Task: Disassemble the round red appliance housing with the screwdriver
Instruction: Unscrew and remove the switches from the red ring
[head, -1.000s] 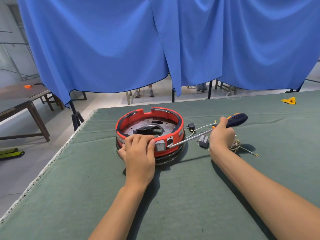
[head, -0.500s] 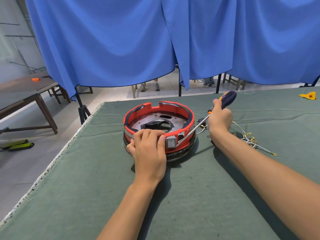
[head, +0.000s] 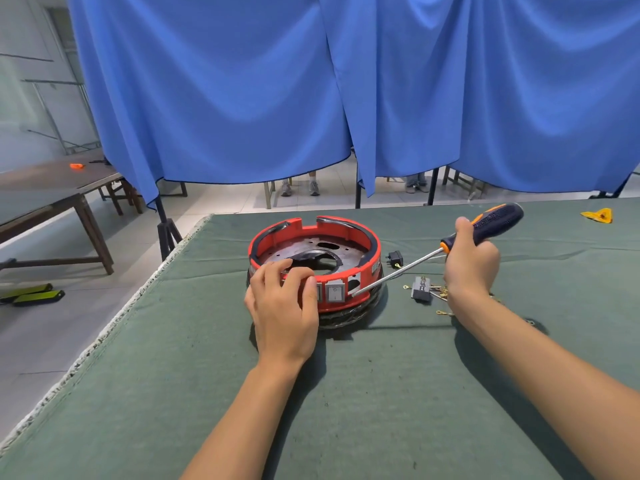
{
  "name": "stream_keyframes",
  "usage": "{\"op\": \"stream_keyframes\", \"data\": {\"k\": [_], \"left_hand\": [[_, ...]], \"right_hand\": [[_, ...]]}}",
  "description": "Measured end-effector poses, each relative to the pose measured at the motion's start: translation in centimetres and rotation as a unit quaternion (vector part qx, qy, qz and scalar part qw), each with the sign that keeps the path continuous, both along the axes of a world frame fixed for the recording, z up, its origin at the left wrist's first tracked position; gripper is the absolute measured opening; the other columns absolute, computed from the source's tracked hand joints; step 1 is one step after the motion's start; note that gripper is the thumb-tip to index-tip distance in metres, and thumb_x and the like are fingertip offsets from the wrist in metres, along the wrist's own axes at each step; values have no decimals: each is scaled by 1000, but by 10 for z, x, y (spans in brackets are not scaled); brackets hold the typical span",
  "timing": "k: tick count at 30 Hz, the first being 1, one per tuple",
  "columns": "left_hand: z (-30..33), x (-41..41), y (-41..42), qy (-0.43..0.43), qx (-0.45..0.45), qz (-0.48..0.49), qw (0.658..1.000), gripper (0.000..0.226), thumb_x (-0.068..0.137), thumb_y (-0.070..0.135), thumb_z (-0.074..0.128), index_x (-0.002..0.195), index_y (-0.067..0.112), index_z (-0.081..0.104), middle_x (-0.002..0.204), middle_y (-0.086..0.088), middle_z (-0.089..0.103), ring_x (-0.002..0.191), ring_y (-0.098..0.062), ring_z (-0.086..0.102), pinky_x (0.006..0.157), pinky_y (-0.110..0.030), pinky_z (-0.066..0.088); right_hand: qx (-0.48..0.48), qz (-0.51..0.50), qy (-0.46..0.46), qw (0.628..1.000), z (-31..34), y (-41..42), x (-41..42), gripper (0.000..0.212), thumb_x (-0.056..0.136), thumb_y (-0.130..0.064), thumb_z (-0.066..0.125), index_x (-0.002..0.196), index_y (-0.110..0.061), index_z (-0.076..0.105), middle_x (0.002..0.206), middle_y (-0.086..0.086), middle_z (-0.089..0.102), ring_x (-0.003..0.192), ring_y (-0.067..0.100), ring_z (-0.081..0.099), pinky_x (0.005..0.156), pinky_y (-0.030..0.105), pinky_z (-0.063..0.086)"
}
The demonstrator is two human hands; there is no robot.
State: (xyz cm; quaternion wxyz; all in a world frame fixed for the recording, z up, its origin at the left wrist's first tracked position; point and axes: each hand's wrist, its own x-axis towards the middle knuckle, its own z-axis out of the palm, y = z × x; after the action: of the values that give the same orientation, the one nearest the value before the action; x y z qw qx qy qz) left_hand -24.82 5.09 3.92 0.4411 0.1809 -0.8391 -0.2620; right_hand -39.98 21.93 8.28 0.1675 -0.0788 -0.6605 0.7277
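The round red appliance housing (head: 341, 230) sits on the green cloth table (head: 381, 393), its dark metal plate showing inside. My left hand (head: 282, 313) grips its near rim, fingers curled over the edge beside a grey rocker switch (head: 335, 294). My right hand (head: 469, 263) grips the screwdriver (head: 498, 220) by its dark blue and orange handle. The steel shaft slants down to the left, and its tip sits in an opening in the housing's side wall, right of the switch.
Small removed parts lie right of the housing: a grey block (head: 421, 289), a black plug (head: 394, 258), wires with brass terminals (head: 441, 296). A yellow scrap (head: 597, 215) lies far right. Blue curtain (head: 346, 91) hangs behind; a wooden table (head: 52, 192) stands left. The table edge runs along the left.
The screwdriver shaft has swung lower and my right hand has moved right and away from the housing, with the tip staying at the side opening. My left hand stays on the rim.
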Motion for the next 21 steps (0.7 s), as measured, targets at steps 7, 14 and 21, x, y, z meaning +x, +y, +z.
{"op": "stream_keyframes", "data": {"k": [7, 14, 21], "left_hand": [[-3, 7, 1, -25, 4, -30, 999, 26, 92, 33, 53, 113, 23, 65, 128, 2, 53, 135, -16, 25, 104, -46, 30], [0, 10, -2, -27, 10, -28, 999, 25, 92, 29, 57, 114, 24, 66, 121, 5, 55, 132, -14, 27, 101, -47, 34], [2, 11, 0, -26, 15, -34, 999, 24, 91, 30, 58, 113, 26, 66, 119, 7, 55, 132, -14, 26, 101, -43, 32]], "right_hand": [[-4, 8, -3, 1000, -3, 2, 21, 38, 92, -42, 52, 64, -16, 53, 58, -6, 55, 50, 12, 47, 48, 28, 33], [14, -14, -19, 1000, -13, 1, 28, 44, 94, -45, 48, 73, -8, 63, 65, -2, 61, 65, 24, 55, 64, 35, 40], [3, -19, -58, 998, -23, -10, 25, 42, 94, -44, 48, 62, -17, 55, 62, -1, 59, 60, 26, 58, 67, 45, 50]]}}
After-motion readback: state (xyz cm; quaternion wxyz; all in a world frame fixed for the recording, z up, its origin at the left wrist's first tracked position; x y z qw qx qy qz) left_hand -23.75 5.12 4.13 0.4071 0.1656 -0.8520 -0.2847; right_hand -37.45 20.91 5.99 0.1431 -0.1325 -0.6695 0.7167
